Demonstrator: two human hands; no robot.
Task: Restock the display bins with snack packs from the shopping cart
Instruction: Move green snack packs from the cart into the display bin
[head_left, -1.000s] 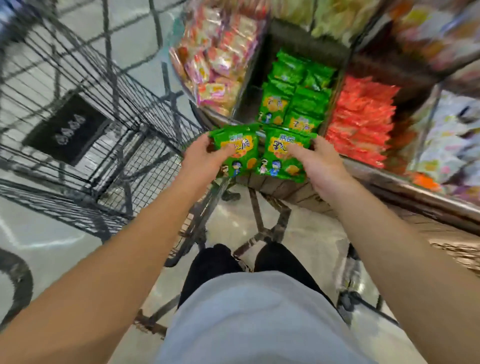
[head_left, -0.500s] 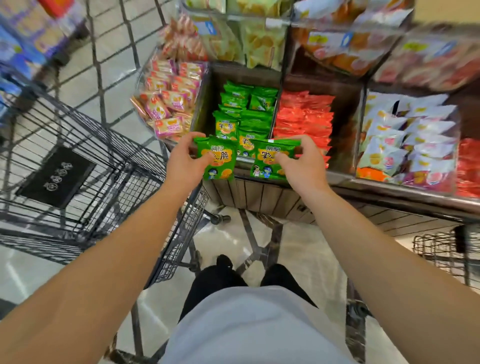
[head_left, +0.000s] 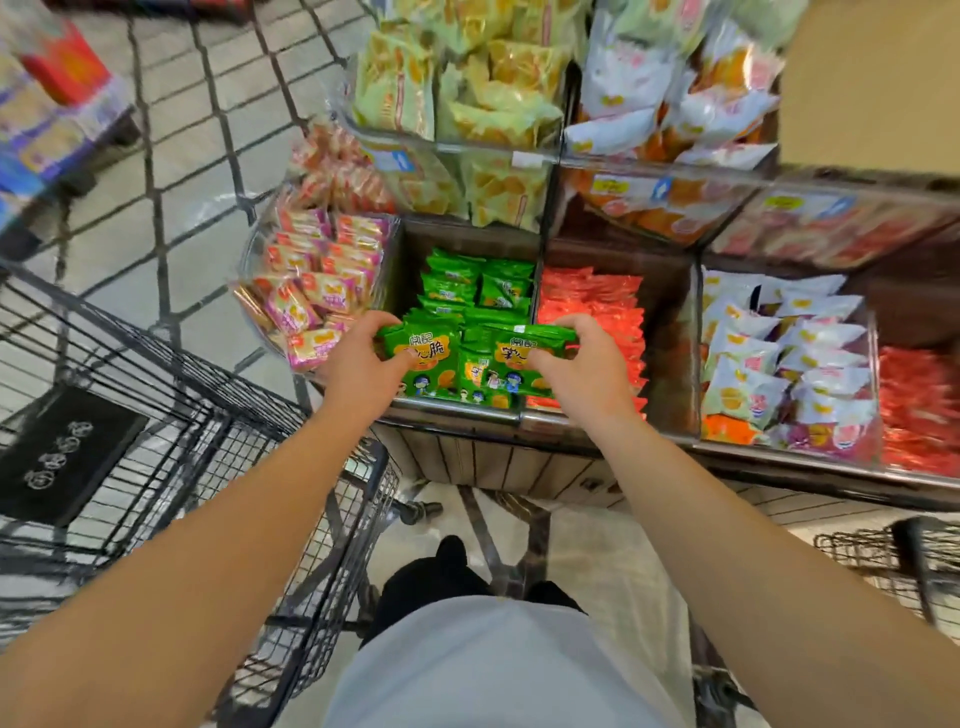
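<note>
While hands are advancing from cart side, left hand (head_left: 358, 369) and right hand (head_left: 582, 374) are each pinching green snack packs (head_left: 428, 358), now hovering over front of green bin (head_left: 457, 413); release next.

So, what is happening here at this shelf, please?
A person is restocking snacks. The left hand grips one green pack and the right hand grips another green pack, both over the front of the green-pack bin. The shopping cart stands at the left.
</note>
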